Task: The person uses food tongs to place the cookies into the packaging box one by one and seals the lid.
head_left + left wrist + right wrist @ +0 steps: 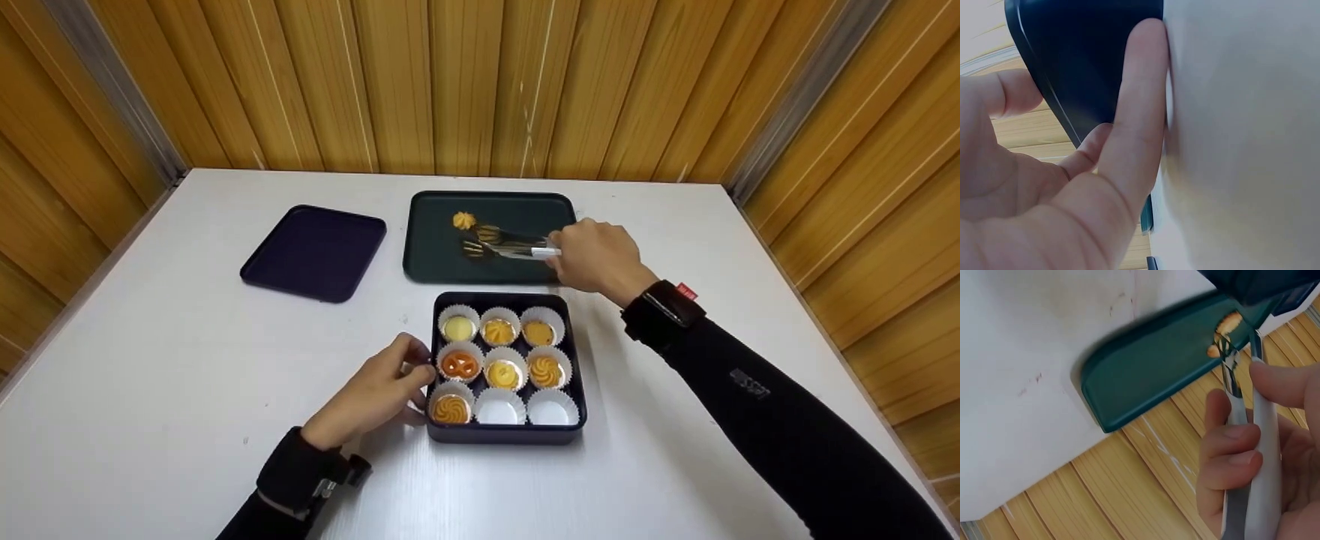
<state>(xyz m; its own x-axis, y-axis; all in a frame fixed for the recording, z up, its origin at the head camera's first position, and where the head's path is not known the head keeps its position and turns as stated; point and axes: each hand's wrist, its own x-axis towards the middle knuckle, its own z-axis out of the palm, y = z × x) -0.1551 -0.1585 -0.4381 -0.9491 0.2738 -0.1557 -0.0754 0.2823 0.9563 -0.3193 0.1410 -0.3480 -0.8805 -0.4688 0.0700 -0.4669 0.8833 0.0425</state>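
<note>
My right hand (pixel 598 255) holds tongs (pixel 1265 455) with white handles and slotted metal ends, gripped between thumb and fingers. Their ends are over the dark green tray (pixel 427 266), close to a golden cookie (pixel 1230 323); whether they pinch it I cannot tell. Another piped cookie (pixel 463 220) lies at the tray's back. My left hand (pixel 375 386) rests against the left side of a dark navy box (pixel 506 433), its fingers touching the wall (pixel 1084 67). Several white paper cups in it hold cookies; two front cups, the middle one (pixel 500 407) and the right one (pixel 553 407), show bare bottoms.
A dark purple square lid or tray (pixel 315 251) lies at the back left of the white table (pixel 187 360). Wood-patterned panels (pixel 457 90) close off the back and both sides. The green tray stands just behind the box.
</note>
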